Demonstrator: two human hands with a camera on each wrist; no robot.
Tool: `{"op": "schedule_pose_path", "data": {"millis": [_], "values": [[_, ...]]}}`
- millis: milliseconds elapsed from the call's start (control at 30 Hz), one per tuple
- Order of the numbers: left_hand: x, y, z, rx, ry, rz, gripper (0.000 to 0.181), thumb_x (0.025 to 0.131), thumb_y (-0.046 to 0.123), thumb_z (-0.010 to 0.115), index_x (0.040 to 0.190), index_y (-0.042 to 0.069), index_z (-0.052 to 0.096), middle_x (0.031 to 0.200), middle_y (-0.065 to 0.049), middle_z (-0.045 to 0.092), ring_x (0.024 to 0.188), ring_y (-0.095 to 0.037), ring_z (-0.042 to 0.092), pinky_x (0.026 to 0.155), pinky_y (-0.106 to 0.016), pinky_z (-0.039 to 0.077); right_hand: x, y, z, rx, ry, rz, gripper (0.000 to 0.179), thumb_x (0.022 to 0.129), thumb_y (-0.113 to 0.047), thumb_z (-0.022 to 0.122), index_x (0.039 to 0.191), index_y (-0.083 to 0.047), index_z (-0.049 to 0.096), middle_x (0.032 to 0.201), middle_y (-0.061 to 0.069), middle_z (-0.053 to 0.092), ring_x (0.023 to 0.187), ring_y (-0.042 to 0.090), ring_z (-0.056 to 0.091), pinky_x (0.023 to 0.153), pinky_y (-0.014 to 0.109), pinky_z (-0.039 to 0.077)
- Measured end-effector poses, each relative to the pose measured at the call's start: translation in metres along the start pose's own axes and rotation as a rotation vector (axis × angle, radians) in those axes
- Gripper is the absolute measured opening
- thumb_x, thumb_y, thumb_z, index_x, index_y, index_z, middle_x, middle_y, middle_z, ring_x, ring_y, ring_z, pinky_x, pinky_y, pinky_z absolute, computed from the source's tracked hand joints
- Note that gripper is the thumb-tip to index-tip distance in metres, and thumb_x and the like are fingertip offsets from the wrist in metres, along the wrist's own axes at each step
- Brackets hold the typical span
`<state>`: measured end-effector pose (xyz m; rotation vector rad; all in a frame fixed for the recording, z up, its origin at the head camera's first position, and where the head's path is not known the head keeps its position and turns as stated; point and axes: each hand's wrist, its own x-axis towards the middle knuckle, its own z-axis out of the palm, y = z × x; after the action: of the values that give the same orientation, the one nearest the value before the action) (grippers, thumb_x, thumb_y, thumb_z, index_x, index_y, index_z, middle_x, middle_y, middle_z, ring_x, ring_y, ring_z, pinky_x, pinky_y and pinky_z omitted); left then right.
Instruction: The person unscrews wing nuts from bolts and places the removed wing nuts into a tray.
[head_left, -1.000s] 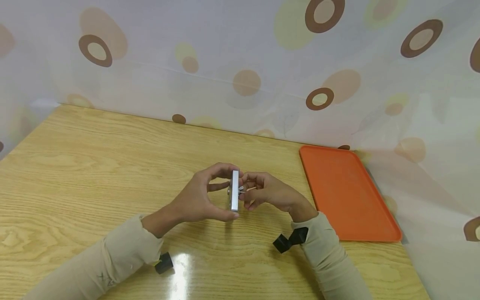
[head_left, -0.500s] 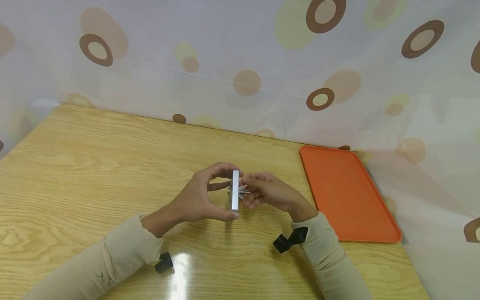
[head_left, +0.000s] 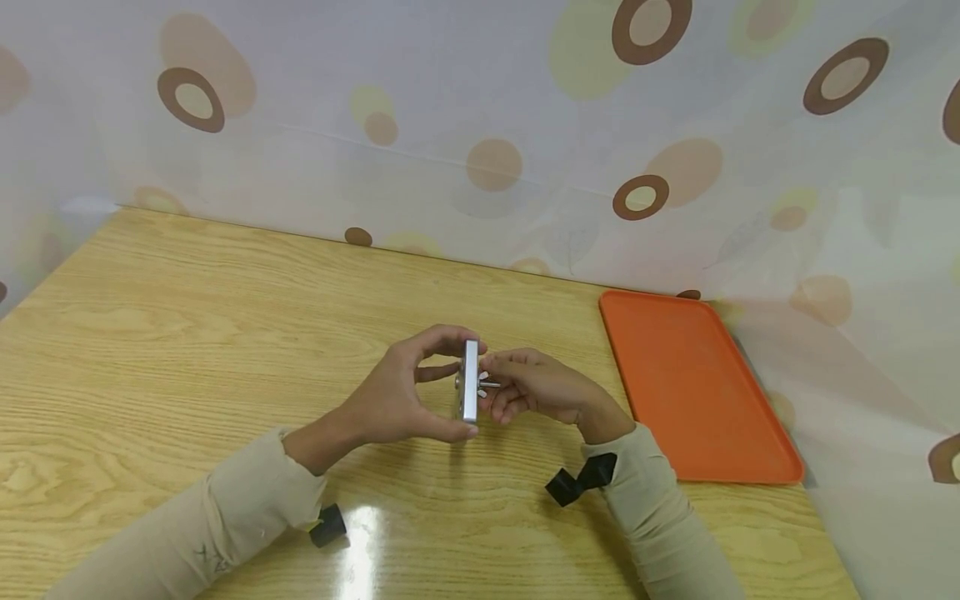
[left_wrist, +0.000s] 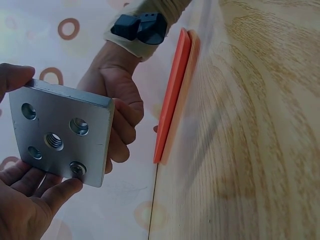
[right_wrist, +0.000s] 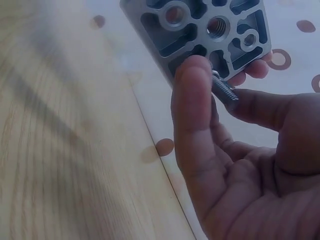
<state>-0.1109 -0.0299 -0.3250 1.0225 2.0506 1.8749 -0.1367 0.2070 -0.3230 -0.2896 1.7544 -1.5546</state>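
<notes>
My left hand grips a silver metal plate by its edges, thumb at the near edge and fingers at the far one, so it stands upright. In the left wrist view the smooth face of the plate shows several holes, with a fingertip beside the bolt head in a corner hole. The bolt's threaded shank sticks out of the ribbed face, carrying a wing nut. My right hand has thumb and index finger curled at the wing nut, which the index finger hides in the right wrist view.
An orange tray lies on the wood-grain table at the right. A patterned sheet rises behind the table and along its right side. Black camera mounts sit on both wrists.
My right thumb and fingers have shifted around the wing nut, leaving more of the bolt showing than a second ago. The wing nut's wings have turned. My left hand and the plate stay in place.
</notes>
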Motion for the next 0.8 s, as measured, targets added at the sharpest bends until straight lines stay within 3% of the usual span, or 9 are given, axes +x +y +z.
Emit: {"op": "schedule_pose_path", "data": {"millis": [633, 800], "values": [[0.0001, 0.0009, -0.0025, 0.016, 0.021, 0.005, 0.079, 0.067, 0.006, 0.089, 0.136, 0.007, 0.051, 0.135, -0.018, 0.057, 0.125, -0.03, 0.057, 0.109, -0.046, 0.052, -0.0021, -0.0037, 0.0015, -0.03, 0.005, -0.057, 0.016, 0.106, -0.022, 0.048, 0.103, -0.012, 0.06, 0.087, -0.004, 0.068, 0.072, 0.007, 0.068, 0.067, 0.021, 0.061], [0.0002, 0.0009, -0.0028, 0.016, 0.017, 0.003, 0.078, 0.067, 0.005, 0.089, 0.136, 0.007, 0.051, 0.135, -0.015, 0.057, 0.126, -0.03, 0.056, 0.11, -0.048, 0.051, -0.0033, -0.0032, 0.0004, -0.021, -0.005, -0.102, 0.008, 0.103, -0.011, 0.05, 0.104, -0.01, 0.057, 0.09, -0.001, 0.065, 0.076, 0.009, 0.066, 0.069, 0.021, 0.06]]}}
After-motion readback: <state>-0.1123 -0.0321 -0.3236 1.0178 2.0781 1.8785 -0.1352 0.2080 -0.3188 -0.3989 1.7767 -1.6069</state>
